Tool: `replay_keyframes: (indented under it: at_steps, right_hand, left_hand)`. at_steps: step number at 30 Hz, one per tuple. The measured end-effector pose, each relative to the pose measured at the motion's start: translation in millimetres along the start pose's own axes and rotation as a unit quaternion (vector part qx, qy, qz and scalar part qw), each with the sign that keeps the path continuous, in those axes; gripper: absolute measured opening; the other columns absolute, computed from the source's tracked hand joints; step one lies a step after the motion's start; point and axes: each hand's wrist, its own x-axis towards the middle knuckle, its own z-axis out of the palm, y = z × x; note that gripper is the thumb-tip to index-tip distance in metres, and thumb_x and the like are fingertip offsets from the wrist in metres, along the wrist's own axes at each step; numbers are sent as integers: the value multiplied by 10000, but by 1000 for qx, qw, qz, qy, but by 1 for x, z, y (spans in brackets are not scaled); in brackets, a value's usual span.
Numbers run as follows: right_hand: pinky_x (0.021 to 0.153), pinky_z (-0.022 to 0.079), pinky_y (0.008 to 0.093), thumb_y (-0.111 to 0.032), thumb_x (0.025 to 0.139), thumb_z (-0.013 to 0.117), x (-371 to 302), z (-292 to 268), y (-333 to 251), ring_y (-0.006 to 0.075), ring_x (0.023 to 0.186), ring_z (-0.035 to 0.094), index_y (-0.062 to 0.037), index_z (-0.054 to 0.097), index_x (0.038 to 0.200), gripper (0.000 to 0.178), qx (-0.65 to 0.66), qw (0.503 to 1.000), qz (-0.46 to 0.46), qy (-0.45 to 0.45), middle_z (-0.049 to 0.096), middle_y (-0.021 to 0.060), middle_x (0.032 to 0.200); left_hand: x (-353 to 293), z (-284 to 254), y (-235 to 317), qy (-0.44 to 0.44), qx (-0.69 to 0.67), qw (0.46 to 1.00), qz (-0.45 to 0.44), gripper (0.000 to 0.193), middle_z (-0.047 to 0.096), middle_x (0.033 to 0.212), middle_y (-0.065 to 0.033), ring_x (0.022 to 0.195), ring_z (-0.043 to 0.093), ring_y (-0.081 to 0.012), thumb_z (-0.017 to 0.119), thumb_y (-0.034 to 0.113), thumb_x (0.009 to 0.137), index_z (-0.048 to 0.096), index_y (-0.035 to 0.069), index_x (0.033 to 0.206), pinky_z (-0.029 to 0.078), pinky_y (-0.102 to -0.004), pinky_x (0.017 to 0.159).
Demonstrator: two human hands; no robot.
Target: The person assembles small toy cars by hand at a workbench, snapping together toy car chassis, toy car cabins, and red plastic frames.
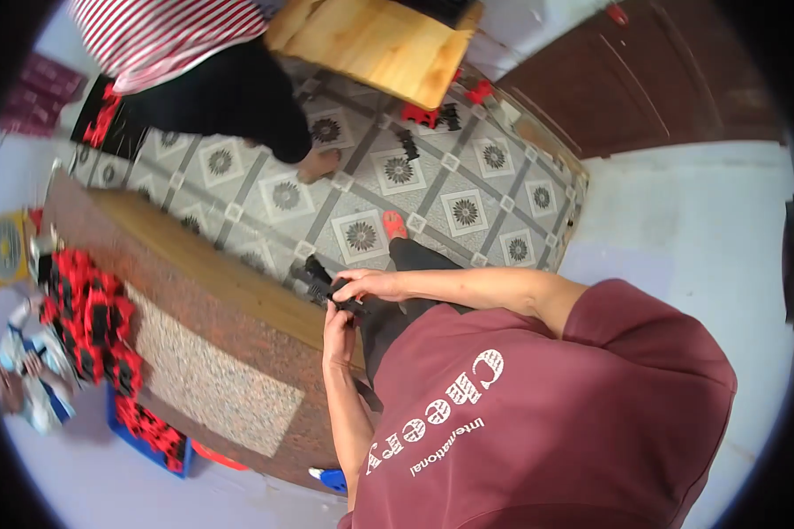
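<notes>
Both of my hands meet at a dark, narrow black part (316,268), its far end sticking out past my fingers. My right hand (368,284) is closed over it from above, fingers bent. Below, my left hand (339,331) grips its near end with the thumb up against it. My fingers cover much of the part, so its exact kind cannot be made out. The hands are above my dark-trousered leg, beside the edge of a speckled stone counter (212,379).
Red and black parts (88,313) are heaped on the counter's left, with more in a blue tray (113,414). A person in a striped top (168,35) stands beyond, near a wooden table (370,48). Black pieces (408,145) lie on the patterned floor (463,210).
</notes>
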Motion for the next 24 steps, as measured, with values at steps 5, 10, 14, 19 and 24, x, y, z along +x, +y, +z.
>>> replay_keyframes:
  at_steps: [5,10,14,19,24]
  right_hand:
    - [1038,395,389,-449,754,749,-85,-76,-30,336,1315,350,5,549,1215,678,-187,952,-124,208,373,198,1356]
    - [1088,326,447,-465,738,783,-137,-175,-63,389,1308,366,12,519,1229,733,-333,840,-268,335,394,232,1343]
    - [1034,363,458,-448,688,818,-163,-276,-102,414,1192,457,-8,503,1200,745,-188,850,-294,394,469,232,1229]
    - [1071,375,388,-368,799,766,-172,-422,-171,321,1336,412,12,374,1393,806,-223,905,-260,253,392,253,1424]
    - [1070,375,396,-268,835,721,-151,-554,-246,328,1313,448,27,351,1419,751,-287,881,-226,302,433,243,1415]
  left_hand:
    - [82,89,-4,-143,-92,980,-101,637,554,1288,-115,1222,520,-293,628,180,756,462,73,1361,429,-480,1018]
    - [167,209,-7,-173,-88,979,-57,713,519,1335,-105,1251,496,-295,618,150,743,417,114,1426,410,-448,1049]
    - [252,299,-33,-228,-221,945,-83,713,538,1328,-97,1226,521,-281,711,360,819,415,126,1425,430,-436,1029]
    - [383,394,-43,16,42,999,-3,454,628,1102,-65,989,619,-202,661,390,852,558,87,1175,526,-361,820]
    - [490,457,4,64,-27,996,-57,403,678,855,-26,796,647,-202,538,462,848,657,129,1042,518,-382,651]
